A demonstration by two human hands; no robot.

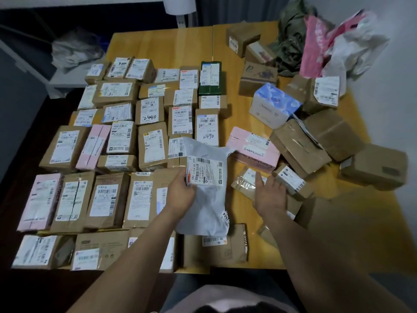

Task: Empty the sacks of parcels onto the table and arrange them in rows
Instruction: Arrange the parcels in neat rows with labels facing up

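My left hand (pixel 180 192) grips a soft grey mailer bag (pixel 206 201) by its labelled left edge, held above the front middle of the wooden table (pixel 171 44). My right hand (pixel 269 195) hovers with straight fingers over a small clear-wrapped packet (pixel 243 182), beside a little labelled box (pixel 291 179). Several rows of labelled cardboard and pink parcels (pixel 117 159) cover the table's left half. Loose boxes (pixel 320 141) lie unsorted on the right. Emptied sacks (pixel 334 46), green, pink and white, are heaped at the far right corner.
A pink box (pixel 252 145) and a blue-and-white tissue pack (pixel 275 105) sit right of the rows. A flat brown parcel (pixel 216 247) lies at the front edge under the mailer. Bare tabletop shows at the back and front right. A white shelf (pixel 67 82) stands at left.
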